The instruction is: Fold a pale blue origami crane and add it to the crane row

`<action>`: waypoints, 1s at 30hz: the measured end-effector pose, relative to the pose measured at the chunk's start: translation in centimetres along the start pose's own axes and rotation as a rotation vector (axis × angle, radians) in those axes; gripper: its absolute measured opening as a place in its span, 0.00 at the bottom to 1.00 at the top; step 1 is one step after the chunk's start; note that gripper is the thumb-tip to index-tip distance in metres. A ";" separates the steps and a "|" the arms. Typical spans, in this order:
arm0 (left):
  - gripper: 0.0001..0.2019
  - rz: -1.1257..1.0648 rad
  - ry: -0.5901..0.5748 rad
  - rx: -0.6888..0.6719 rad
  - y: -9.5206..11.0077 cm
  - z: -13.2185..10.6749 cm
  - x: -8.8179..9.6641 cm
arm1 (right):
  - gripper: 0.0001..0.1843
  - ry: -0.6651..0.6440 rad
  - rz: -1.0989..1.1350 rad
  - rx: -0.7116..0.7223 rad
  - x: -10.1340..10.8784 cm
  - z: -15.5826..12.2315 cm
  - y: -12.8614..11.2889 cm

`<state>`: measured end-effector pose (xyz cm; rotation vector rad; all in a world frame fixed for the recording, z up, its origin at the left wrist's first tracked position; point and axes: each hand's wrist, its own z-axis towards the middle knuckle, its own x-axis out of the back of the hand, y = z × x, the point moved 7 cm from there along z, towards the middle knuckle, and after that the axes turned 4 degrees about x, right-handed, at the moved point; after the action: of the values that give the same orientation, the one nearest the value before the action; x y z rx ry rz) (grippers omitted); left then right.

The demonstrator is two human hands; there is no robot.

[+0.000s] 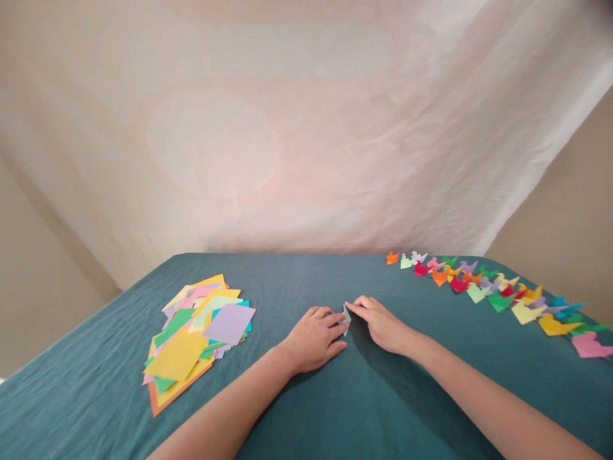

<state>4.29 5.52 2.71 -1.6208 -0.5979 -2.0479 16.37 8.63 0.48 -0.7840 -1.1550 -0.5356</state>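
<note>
Short of the far edge of the teal cloth (297,281), the left hand (312,337) spreads loosely over 1 pale, pointed, folded paper (347,319); the right hand (382,324) touches its tip, grasp indeterminable.

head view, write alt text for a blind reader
A person's left hand and right hand touch a small pale folded paper on a teal cloth, between piled colored paper sheets at left and rows of origami birds at right.
</note>
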 end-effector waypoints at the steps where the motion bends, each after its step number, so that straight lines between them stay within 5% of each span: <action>1: 0.18 0.002 0.001 -0.001 0.0 0.0 0.0 | 0.29 -0.007 -0.014 0.021 0.1 -0.3 -0.4; 13: 0.18 -0.002 0.004 -0.008 0.0 0.2 0.2 | 0.19 -0.009 -0.272 0.047 -0.3 -1.4 -2.5; 30: 0.18 -0.071 -0.081 -0.119 -0.4 -0.7 0.4 | 0.26 -0.028 -0.218 0.091 -0.1 -2.0 -2.3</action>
<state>3.48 5.38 2.91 -1.7814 -0.5798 -2.1129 15.87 5.61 0.62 -0.5928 -1.2900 -0.6495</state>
